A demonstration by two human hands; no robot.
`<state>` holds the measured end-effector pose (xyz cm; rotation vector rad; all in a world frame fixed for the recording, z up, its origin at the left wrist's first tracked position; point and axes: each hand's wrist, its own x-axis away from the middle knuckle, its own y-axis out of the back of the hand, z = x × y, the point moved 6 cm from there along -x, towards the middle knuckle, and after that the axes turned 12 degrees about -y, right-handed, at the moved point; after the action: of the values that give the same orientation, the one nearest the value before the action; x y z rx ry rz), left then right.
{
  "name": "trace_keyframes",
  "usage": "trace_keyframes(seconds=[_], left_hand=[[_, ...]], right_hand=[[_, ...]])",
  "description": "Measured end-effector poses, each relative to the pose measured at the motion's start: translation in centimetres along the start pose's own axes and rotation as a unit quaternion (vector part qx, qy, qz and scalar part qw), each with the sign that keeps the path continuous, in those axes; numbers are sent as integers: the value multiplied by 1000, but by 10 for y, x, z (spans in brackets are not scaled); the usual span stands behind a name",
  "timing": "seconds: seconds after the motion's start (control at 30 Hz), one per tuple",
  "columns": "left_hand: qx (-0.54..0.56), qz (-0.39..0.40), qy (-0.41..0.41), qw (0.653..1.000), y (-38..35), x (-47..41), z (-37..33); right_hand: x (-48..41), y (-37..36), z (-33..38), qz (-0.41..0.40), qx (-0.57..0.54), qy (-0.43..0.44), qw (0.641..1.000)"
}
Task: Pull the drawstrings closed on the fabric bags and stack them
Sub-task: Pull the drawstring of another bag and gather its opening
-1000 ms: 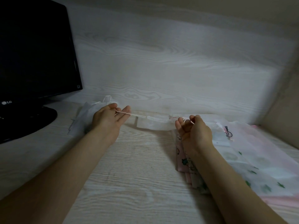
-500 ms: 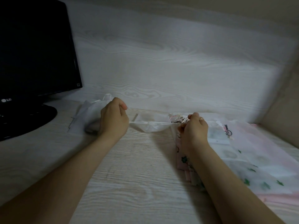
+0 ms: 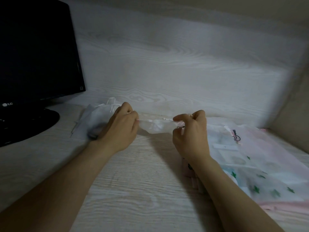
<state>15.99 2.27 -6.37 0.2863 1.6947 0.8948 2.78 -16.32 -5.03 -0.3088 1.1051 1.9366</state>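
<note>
Near the back edge of the tabletop (image 3: 133,190), our left hand (image 3: 119,129) and right hand (image 3: 190,134) each pinch an end of the drawstring (image 3: 145,120), stretched taut between them. From it hangs a small white bag (image 3: 157,127), sheer and gathered at its mouth. More white bags (image 3: 97,114) lie behind our left hand. Pink and green-printed bags (image 3: 260,173) spread toward the right edge.

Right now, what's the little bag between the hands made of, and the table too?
The little bag looks like thin, see-through white cloth, matte; it bunches softly. The table looks like pale wood or wood-print laminate, since grain lines run across it; I cannot tell which.
</note>
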Motion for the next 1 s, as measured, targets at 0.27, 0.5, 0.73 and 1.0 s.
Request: trace_keyframes(seconds=[0.27, 0.5, 0.73, 1.0], left_hand=[[-135, 25, -34, 990, 10, -6, -18], [-33, -42, -4, 999, 14, -7, -32], [185, -68, 38, 980, -2, -6, -46], [203, 51, 66, 976, -19, -3, -48]], right_hand=[[-1, -10, 3, 46, 172, 81, 981], [1, -14, 10, 11, 183, 125, 975], [8, -12, 15, 85, 216, 100, 968], [5, 2, 18, 13, 103, 82, 991]])
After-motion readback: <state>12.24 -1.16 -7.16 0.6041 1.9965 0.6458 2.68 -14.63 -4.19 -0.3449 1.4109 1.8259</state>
